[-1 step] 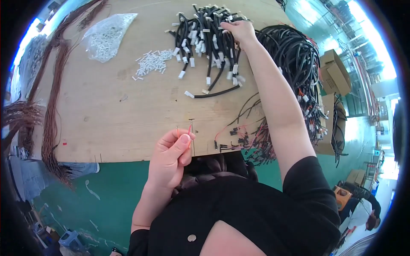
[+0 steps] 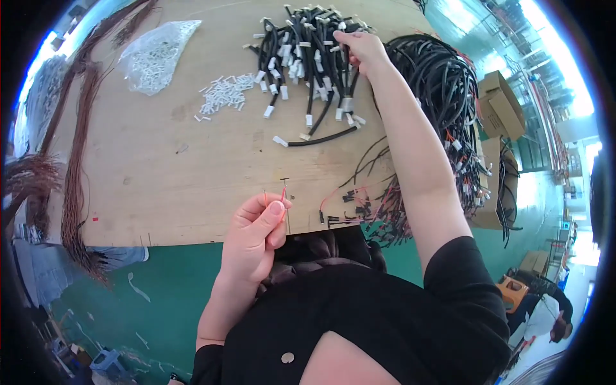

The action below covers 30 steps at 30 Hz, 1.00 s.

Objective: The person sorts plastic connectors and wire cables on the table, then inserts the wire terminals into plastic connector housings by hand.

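Observation:
Near the table's front edge, my left hand [image 2: 255, 230] is closed in a pinch round thin orange-red wires [image 2: 283, 193]. Their bare or metal-tipped ends stick up above the thumb. At the far side my right hand [image 2: 363, 50] reaches to the right part of a pile of short black cables [image 2: 312, 58] with white connectors at their ends. Its thumb and fingers are closed on one of these black cables, which is partly hidden by the hand; blurred white connectors hang below it. One black cable [image 2: 324, 137] lies apart in front of the pile.
Small white plastic housings [image 2: 226, 94] lie left of the pile, beside a clear bag [image 2: 157, 56] of more. Brown wire bundles [image 2: 82, 141] run down the left side. A thick black cable bundle [image 2: 436, 77] and thin red-black leads [image 2: 391, 215] lie right. Cardboard boxes [image 2: 502, 106] stand beyond.
The connectors hanging below my right hand have shifted slightly, and the hand has moved a little. My left hand keeps its pinch on the wires. The whole view has shifted slightly.

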Each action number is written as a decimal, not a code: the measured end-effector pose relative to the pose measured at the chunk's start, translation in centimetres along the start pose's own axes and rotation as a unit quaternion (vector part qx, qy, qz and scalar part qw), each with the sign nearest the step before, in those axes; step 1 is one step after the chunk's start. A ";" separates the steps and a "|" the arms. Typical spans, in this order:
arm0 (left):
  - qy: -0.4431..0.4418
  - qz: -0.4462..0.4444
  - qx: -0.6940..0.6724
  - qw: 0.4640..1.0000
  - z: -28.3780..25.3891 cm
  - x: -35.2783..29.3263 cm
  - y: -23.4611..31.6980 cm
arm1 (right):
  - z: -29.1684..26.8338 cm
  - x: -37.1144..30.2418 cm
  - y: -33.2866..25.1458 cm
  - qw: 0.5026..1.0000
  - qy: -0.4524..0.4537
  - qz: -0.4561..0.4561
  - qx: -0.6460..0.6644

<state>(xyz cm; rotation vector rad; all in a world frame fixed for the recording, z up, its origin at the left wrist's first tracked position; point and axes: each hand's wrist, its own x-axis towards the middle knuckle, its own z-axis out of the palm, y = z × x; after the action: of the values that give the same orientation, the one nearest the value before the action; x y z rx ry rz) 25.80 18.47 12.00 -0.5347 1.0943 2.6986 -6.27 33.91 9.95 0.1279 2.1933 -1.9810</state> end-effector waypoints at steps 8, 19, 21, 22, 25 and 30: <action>-0.003 0.062 0.068 0.996 1.0 0.4 0.9 | -1.3 -17.2 -1.4 0.958 -0.213 -0.074 0.179; 0.007 0.145 0.081 0.986 2.6 -0.4 1.3 | 2.3 -23.1 0.1 0.921 -0.324 -0.060 0.207; 0.012 0.136 0.066 0.988 2.7 -0.6 1.3 | 2.5 -23.2 0.0 0.944 -0.274 -0.070 0.168; 0.016 0.136 0.067 0.988 2.7 -0.8 1.4 | 2.5 -23.2 -0.2 0.941 -0.274 -0.063 0.188; 0.017 0.123 0.076 0.989 2.7 -1.1 1.5 | 2.3 -23.3 -0.6 0.935 -0.259 -0.030 0.240; 0.042 0.159 0.139 0.977 3.2 -1.7 1.8 | 1.0 -23.4 0.2 0.897 -0.249 -0.062 0.360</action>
<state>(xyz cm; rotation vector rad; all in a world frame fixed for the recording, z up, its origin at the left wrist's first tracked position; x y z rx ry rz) 25.97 19.35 15.92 -0.4631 1.6777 2.7278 16.73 34.32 14.20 -0.3900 1.1187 -2.4475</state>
